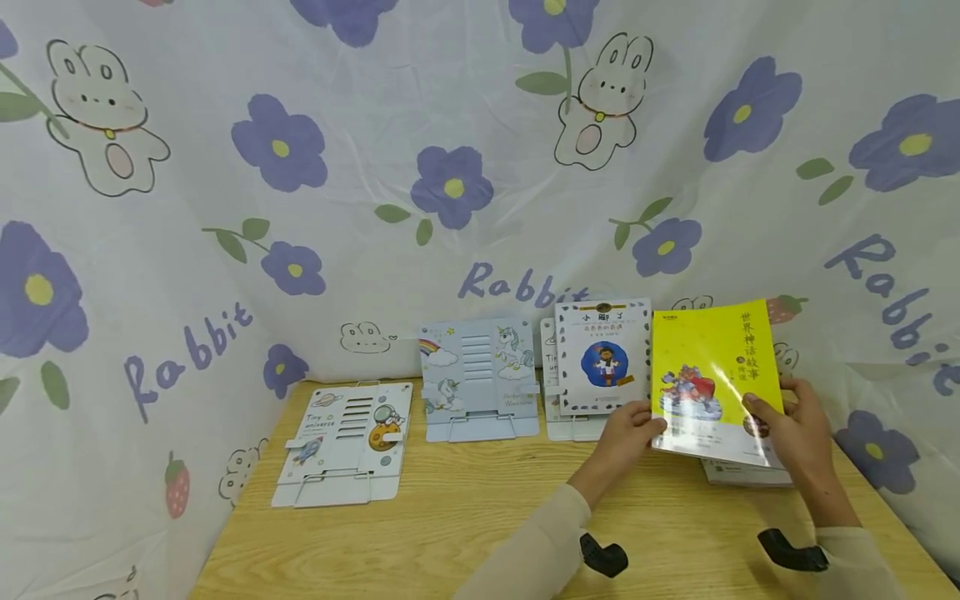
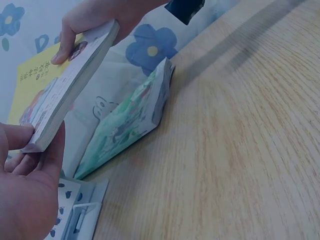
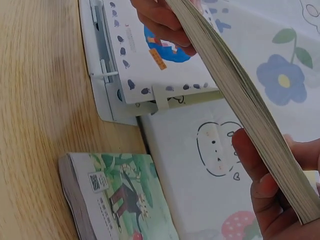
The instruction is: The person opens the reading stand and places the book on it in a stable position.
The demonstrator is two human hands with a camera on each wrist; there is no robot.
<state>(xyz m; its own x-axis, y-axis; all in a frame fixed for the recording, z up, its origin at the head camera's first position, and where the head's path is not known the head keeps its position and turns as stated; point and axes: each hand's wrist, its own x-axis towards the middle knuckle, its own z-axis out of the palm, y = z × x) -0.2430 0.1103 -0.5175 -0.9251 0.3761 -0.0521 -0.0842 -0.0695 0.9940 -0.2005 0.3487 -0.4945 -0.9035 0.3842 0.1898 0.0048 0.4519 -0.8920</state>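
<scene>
Cream sleeves [image 1: 532,550] cut off at bottom edge. Left hand [image 1: 626,435] pinches the lower left corner of the yellow book [image 1: 705,342], right hand [image 1: 801,429] its right edge; fingers behind partly hidden. Book is tilted above the bench [image 1: 480,517], glossy, with white lower band. Green book [image 3: 130,195] beyond, mostly covered in head view. White book [image 1: 572,367] on stand [image 1: 581,429], further left.
</scene>
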